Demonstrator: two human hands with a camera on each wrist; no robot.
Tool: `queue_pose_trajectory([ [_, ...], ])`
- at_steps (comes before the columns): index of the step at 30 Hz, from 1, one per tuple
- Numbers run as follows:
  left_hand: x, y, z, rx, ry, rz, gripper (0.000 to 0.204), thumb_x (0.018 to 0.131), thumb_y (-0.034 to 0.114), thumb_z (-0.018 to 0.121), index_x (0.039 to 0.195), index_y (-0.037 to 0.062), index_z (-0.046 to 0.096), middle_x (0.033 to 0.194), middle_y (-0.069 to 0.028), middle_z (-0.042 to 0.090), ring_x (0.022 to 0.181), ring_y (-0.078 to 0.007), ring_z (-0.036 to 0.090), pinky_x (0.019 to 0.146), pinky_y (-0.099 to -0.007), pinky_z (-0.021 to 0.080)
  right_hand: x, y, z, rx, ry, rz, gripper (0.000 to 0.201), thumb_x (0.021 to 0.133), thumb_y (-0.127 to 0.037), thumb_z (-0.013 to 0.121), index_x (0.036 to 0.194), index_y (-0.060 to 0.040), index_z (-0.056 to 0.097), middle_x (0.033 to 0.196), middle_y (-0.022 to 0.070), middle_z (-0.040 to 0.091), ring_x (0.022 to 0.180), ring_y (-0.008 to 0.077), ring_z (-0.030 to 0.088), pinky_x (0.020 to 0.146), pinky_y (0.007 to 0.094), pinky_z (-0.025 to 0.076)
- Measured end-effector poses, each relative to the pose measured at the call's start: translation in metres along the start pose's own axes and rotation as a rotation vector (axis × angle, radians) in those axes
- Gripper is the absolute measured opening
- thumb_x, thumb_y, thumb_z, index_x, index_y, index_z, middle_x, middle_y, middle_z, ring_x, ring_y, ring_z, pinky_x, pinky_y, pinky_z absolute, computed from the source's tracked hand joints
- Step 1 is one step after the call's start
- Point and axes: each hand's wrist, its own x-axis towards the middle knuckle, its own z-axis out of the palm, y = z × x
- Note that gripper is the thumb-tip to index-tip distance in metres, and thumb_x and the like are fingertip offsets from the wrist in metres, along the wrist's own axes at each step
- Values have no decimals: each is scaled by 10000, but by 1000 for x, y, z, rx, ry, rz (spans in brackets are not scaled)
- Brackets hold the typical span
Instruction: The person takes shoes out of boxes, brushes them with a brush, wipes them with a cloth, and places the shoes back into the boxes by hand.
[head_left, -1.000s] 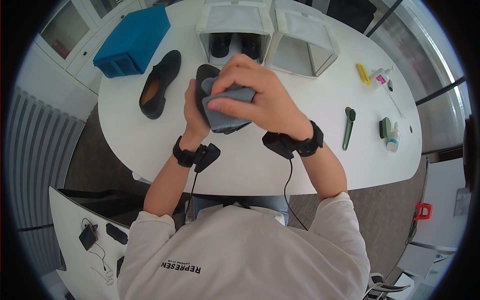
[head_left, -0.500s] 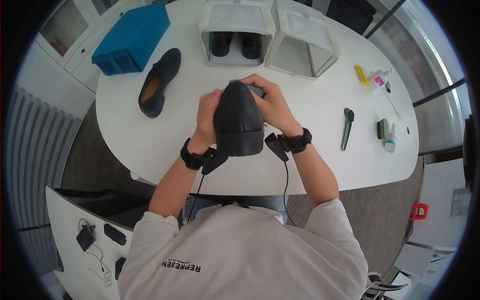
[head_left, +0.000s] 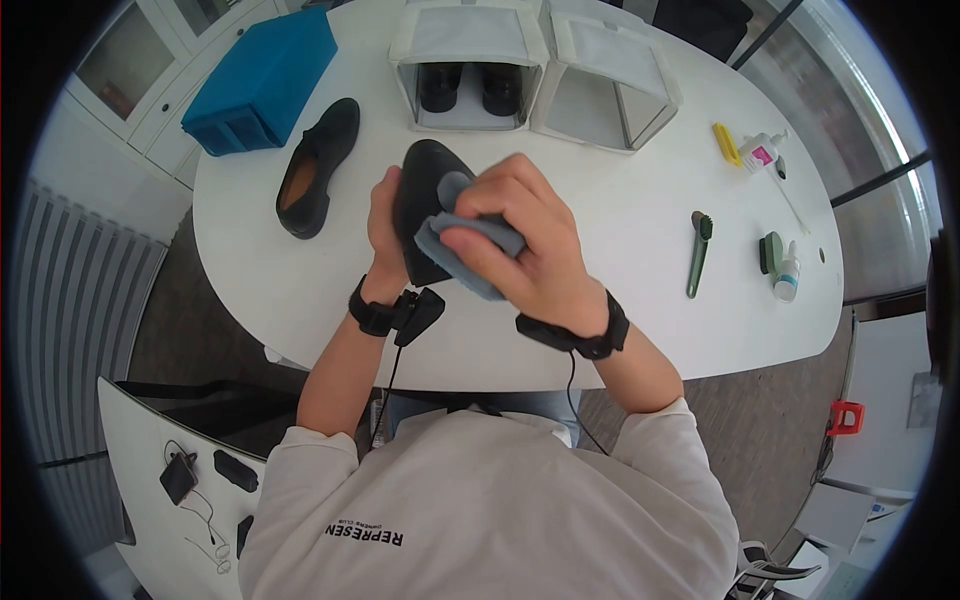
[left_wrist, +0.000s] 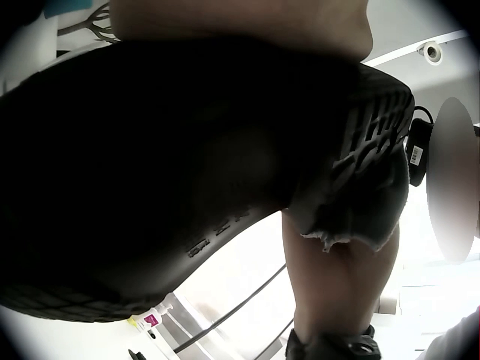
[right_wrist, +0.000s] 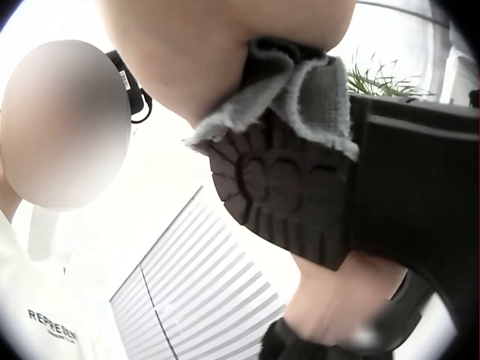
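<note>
A black leather shoe point(head_left: 424, 172) is held up over the table, toe pointing away from the person. My left hand point(head_left: 385, 222) grips it along its left side. Bunched in my right hand point(head_left: 540, 235) is a grey cloth point(head_left: 450, 258), which lies against the shoe's right side near the heel. In the right wrist view the cloth point(right_wrist: 319, 101) hangs over the edge of the ridged heel point(right_wrist: 281, 180). The dark sole point(left_wrist: 202, 165) fills much of the left wrist view. A second black shoe point(head_left: 320, 165) with a tan insole stands on the table at left.
White open-fronted boxes point(head_left: 470, 40) stand at the back, one with black shoes point(head_left: 501, 90) inside. A teal case point(head_left: 265, 80) is at back left. To the right lie a green-handled brush point(head_left: 698, 255), another brush point(head_left: 771, 254), a small bottle point(head_left: 787, 278) and a pump bottle point(head_left: 760, 152).
The shoe was turned heel-on toward the person half a second ago, then swung back up. My right hand has come round from behind it to its right side with the cloth.
</note>
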Motion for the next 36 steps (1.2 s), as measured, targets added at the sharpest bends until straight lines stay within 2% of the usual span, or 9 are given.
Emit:
queue_pose_trajectory([
  [6, 3, 0, -22, -22, -193, 154, 489, 999, 417, 296, 1206, 31, 514, 1131, -126, 599, 1044, -211, 570, 935, -334, 458, 6, 25, 10, 70, 54, 23, 176, 811, -117, 696, 922, -28, 592, 844, 89, 534, 749, 231, 521, 652, 305, 432],
  [8, -2, 0, -6, 394, 118, 252, 554, 973, 461, 262, 1128, 14, 551, 1032, -111, 618, 963, -197, 596, 876, -331, 468, 5, 24, 11, 71, 48, 54, 170, 823, -120, 687, 927, -27, 590, 856, 93, 550, 764, 239, 537, 669, 306, 440],
  [11, 1, 0, -15, -80, 6, 111, 550, 971, 456, 276, 1136, 11, 554, 1049, -123, 621, 969, -209, 612, 875, -333, 487, 2, 32, 11, 78, 81, 117, 167, 832, -126, 685, 922, -19, 594, 861, 100, 571, 755, 251, 554, 671, 307, 448],
  [14, -2, 4, -15, -265, -53, 19, 534, 977, 437, 282, 1132, 9, 560, 1043, -129, 628, 950, -219, 632, 839, -337, 516, 2, 60, 5, -58, 112, 162, 176, 832, -135, 691, 918, -11, 601, 839, 101, 587, 720, 259, 562, 656, 306, 451],
  [20, 0, -7, -10, 87, 55, 0, 529, 992, 407, 268, 1107, -15, 565, 1006, -139, 637, 899, -197, 641, 780, -322, 538, 29, 63, -3, -118, 240, 180, 180, 823, -145, 700, 895, -9, 608, 820, 106, 598, 711, 253, 572, 656, 310, 457],
  [22, 1, -6, -5, 63, 84, -3, 535, 986, 419, 273, 1110, -15, 561, 1008, -138, 635, 899, -198, 639, 780, -318, 535, 32, 49, 1, -58, 114, 62, 179, 822, -150, 701, 888, -11, 610, 820, 99, 597, 711, 241, 562, 647, 309, 451],
  [28, -5, 2, 8, -104, 165, -32, 565, 959, 474, 298, 1121, -5, 549, 1017, -134, 624, 920, -208, 626, 800, -322, 523, 7, 31, 13, 123, 95, 152, 123, 871, -103, 620, 908, -4, 557, 848, 106, 525, 755, 244, 504, 684, 312, 418],
  [34, -17, -4, 0, -158, 109, -55, 585, 942, 498, 312, 1103, -4, 565, 1009, -138, 627, 896, -218, 619, 836, -317, 496, -13, 18, 26, 118, 262, 118, 79, 866, -75, 596, 888, -13, 552, 859, 114, 510, 778, 247, 492, 710, 319, 413],
  [36, -20, -5, -10, -147, -40, -60, 590, 937, 508, 314, 1085, 0, 575, 982, -135, 633, 878, -219, 617, 827, -316, 492, -22, 12, 28, 105, 264, 126, 74, 861, -74, 593, 883, -14, 555, 876, 129, 516, 789, 254, 491, 715, 326, 413],
])
